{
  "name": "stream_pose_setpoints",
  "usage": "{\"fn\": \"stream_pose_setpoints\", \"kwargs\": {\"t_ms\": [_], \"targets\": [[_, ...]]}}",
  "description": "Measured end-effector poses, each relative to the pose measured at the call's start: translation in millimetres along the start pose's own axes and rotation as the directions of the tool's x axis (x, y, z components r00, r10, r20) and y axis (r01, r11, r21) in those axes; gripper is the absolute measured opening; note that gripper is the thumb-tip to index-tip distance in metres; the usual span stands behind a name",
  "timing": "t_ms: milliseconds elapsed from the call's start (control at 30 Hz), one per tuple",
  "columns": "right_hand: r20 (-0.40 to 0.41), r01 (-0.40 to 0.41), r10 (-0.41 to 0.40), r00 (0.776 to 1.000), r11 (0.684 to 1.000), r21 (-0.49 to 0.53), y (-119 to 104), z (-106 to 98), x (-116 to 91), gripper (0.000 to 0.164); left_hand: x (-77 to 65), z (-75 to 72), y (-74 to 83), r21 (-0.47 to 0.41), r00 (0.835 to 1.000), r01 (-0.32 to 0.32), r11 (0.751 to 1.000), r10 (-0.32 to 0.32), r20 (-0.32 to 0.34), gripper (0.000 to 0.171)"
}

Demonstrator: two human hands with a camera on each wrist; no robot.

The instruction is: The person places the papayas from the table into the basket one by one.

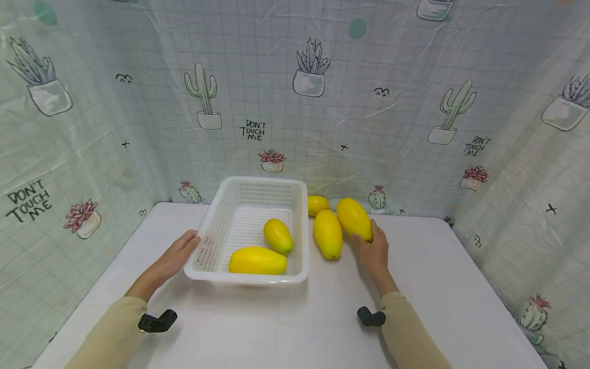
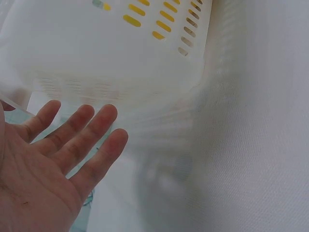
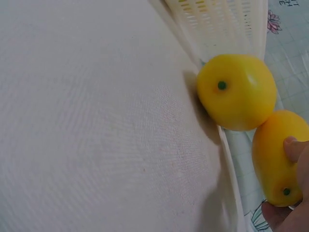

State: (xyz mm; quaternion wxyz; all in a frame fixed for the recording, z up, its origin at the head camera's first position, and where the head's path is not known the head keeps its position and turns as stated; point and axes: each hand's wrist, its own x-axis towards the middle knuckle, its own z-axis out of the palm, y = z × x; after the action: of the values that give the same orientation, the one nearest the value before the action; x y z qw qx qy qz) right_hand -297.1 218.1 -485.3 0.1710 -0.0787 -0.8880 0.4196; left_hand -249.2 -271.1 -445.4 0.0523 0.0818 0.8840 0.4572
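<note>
A white slotted plastic basket (image 1: 301,230) holds two oblong yellow fruits, one lying along its near wall (image 1: 258,260) and a smaller one (image 1: 278,237) behind it. My left hand (image 1: 180,252) is at the basket's left rim, thumb over the edge. In the left wrist view its fingers (image 2: 96,123) stretch out spread below the rim. Right of the basket, my right hand (image 1: 374,251) grips a smooth yellow oblong fruit (image 1: 352,218), thumb on one side and fingers on the other; its green end spot shows in the right wrist view. Beside it lies another yellow fruit (image 1: 328,234).
A further yellow fruit (image 1: 318,205) sits behind, partly hidden by the basket's right wall. All stand on a white table (image 1: 276,328). A cactus-print curtain (image 1: 350,113) hangs round the table's back and sides. Each sleeve bears a black wrist mount (image 1: 159,322).
</note>
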Motion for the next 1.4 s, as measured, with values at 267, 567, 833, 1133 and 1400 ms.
{"fn": "stream_pose_setpoints", "kwargs": {"t_ms": [267,567,833,1133,1400], "targets": [[0.018,-0.020,0.019,1.000,1.000,0.017,-1,0,-1,0.071,0.4,0.8,-0.2,0.011,1.000,0.004,1.000,-0.004,-0.008,0.045],[0.010,-0.011,0.011,1.000,0.999,0.033,-4,0,-2,0.071,0.7,0.9,-1.8,0.005,1.000,-0.004,1.000,0.004,-0.005,0.045],[0.025,0.009,-0.010,1.000,0.999,0.046,-6,0,-3,0.071,0.7,0.5,-1.7,0.003,1.000,-0.013,1.000,0.013,-0.005,0.045],[0.010,0.030,-0.031,0.999,0.998,0.051,-9,1,-5,0.072,-0.7,2.1,-0.8,0.015,1.000,-0.011,1.000,0.011,-0.008,0.047],[-0.004,0.041,-0.041,0.999,0.998,0.057,-14,0,-5,0.071,-0.3,2.6,-1.5,0.021,1.000,0.001,1.000,-0.001,-0.014,0.047]]}}
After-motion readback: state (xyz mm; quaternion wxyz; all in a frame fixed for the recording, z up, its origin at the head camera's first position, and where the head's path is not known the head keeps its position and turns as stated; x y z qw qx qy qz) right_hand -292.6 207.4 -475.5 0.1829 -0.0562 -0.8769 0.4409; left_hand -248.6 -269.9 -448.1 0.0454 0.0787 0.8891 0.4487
